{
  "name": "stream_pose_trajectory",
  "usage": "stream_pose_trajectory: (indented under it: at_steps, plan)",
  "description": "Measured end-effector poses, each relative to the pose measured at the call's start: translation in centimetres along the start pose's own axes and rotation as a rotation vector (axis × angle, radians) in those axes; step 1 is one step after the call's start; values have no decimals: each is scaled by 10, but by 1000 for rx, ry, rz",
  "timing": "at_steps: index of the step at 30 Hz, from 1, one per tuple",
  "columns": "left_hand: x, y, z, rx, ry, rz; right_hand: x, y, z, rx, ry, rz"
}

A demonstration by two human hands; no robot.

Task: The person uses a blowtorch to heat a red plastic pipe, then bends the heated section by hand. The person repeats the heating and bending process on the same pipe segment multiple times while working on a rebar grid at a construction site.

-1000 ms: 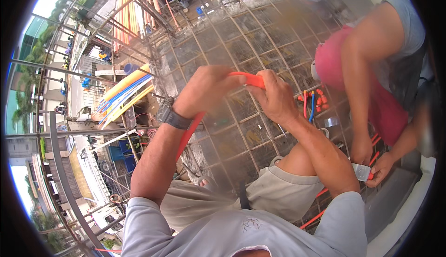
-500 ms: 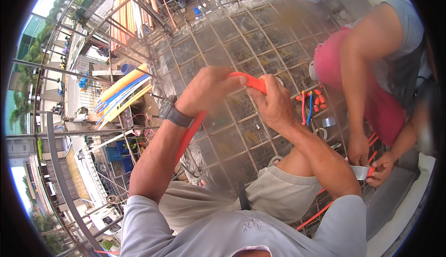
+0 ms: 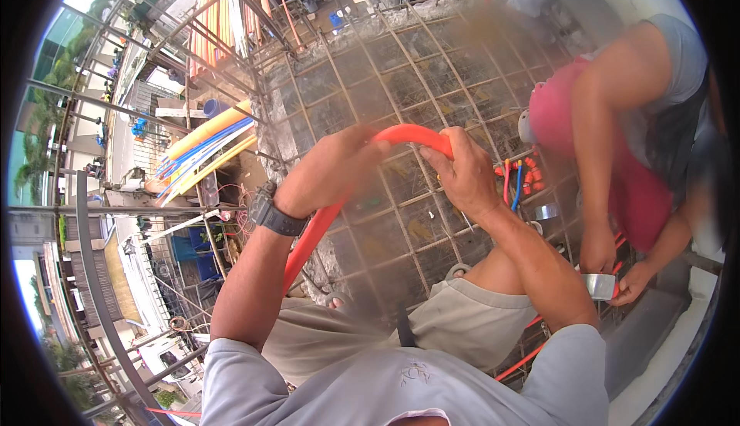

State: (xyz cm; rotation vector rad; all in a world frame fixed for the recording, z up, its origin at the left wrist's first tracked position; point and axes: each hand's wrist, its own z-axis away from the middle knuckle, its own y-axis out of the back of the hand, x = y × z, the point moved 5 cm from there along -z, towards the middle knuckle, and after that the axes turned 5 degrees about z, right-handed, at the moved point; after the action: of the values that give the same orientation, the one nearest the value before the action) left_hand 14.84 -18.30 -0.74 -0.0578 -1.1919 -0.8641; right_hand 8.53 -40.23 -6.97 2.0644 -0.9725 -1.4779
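Note:
An orange flexible pipe (image 3: 312,237) arches between my two hands above a steel rebar grid (image 3: 401,87). My left hand (image 3: 327,172), with a dark watch on the wrist, grips the pipe where it bends down toward my lap. My right hand (image 3: 462,176) is closed on the pipe's upper curved end. The pipe's lower run passes behind my left forearm and knee.
A co-worker in a pink top (image 3: 617,179) crouches at the right, hands on a grey tape roll (image 3: 601,286). Short orange and blue pipe stubs (image 3: 515,183) stand in the grid. Bundled coloured pipes (image 3: 204,149) lie beyond the slab edge at left, with scaffolding bars and a drop.
Both hands stay on the orange pipe and have shifted slightly, bending its arch a little tighter. The co-worker's hands remain on the tape roll.

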Motion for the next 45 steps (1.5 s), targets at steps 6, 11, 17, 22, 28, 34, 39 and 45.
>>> stream_pose_trajectory:
  at_steps: [6, 11, 17, 22, 28, 34, 39, 45]
  plan:
    - [-28, -16, 29, -18, 2, 25, 1, 10, -17, -416, 44, -26]
    - [-33, -42, 30, -97, 28, 127, 16, 3, -17, -967, -332, -350]
    - [-33, -46, 28, -59, 75, 232, 12, -8, -15, -1017, -342, -749]
    - [-31, -47, 21, -26, 72, 149, 15, -18, -9, -938, -394, -834]
    - [-28, -50, 20, -36, 67, 187, 13, -16, -1, -924, -411, -786]
    - [-30, -50, 16, 14, 39, 194, 13, -17, -2, -907, -382, -804]
    - [-32, -53, 17, 8, 73, 145, 17, -20, 7, -913, -427, -839]
    - [-29, -54, 12, -18, 81, 199, 21, -19, 6, -858, -468, -836]
